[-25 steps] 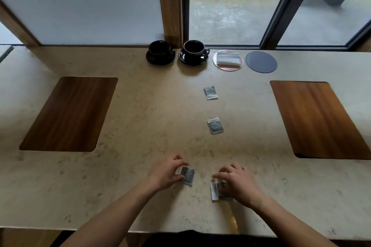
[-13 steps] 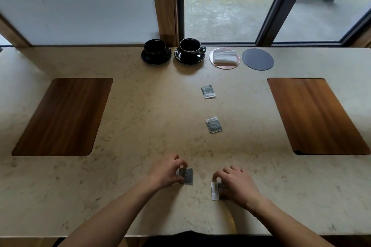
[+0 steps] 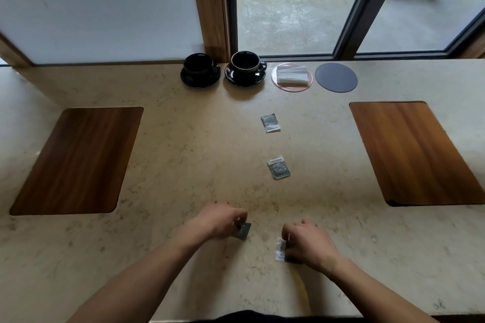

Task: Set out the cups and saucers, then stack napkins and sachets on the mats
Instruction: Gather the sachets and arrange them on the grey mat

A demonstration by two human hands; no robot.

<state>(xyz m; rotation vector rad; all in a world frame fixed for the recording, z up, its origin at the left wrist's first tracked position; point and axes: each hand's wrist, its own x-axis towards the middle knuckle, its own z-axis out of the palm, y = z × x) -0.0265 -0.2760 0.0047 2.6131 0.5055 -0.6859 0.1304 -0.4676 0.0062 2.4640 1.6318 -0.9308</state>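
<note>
My left hand pinches a grey sachet near the table's front edge. My right hand pinches a second sachet beside it. Two more sachets lie flat farther out, one mid-table and another beyond it. Two black cups on black saucers stand at the back by the window. A folded white napkin rests on a pink round mat. Next to it is a bare grey round mat.
Two brown wooden placemats lie on the beige stone table, one at the left and one at the right. A window with a wooden post runs along the table's far edge.
Both hands have curled tighter on their sachets; the left sachet has tilted up off the table. The view has shifted slightly; cups, mats and far sachets stay put.
</note>
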